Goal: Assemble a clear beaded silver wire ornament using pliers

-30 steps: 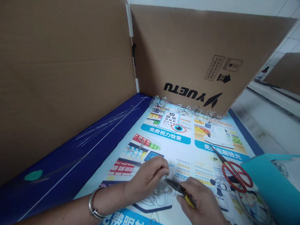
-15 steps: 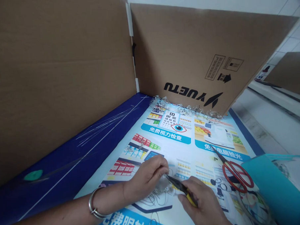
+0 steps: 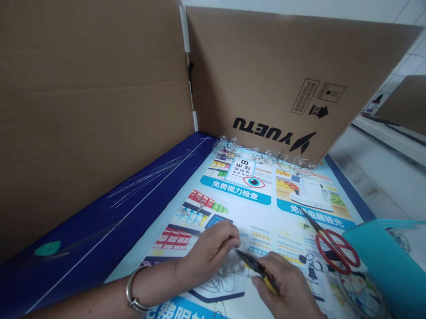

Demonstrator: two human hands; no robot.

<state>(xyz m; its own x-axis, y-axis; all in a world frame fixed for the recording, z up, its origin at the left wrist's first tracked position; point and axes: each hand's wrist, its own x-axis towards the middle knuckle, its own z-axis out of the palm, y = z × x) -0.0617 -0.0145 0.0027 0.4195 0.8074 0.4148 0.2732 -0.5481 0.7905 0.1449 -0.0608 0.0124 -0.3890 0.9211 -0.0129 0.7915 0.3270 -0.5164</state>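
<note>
My left hand (image 3: 210, 252) pinches a small clear plastic piece (image 3: 231, 264) trailing thin wire loops (image 3: 222, 284) over a printed poster (image 3: 261, 223). My right hand (image 3: 285, 292) grips yellow-handled needle-nose pliers (image 3: 260, 270), whose tips reach the clear piece near my left fingers. The fingers partly hide that piece, so the exact point of contact is hidden. A silver bangle (image 3: 134, 290) circles my left wrist. Red-handled scissors (image 3: 335, 250) lie on the poster to the right of my right hand.
Tall cardboard sheets (image 3: 90, 89) stand behind the poster and left of it. Clear crinkled pieces (image 3: 262, 155) line the far poster edge. Thin clear strands (image 3: 150, 176) lie on navy cloth at left. A teal folder (image 3: 390, 260) sits at right.
The pliers and my right hand have shifted slightly up and left since the earliest frame. My left hand and the clear piece have barely moved.
</note>
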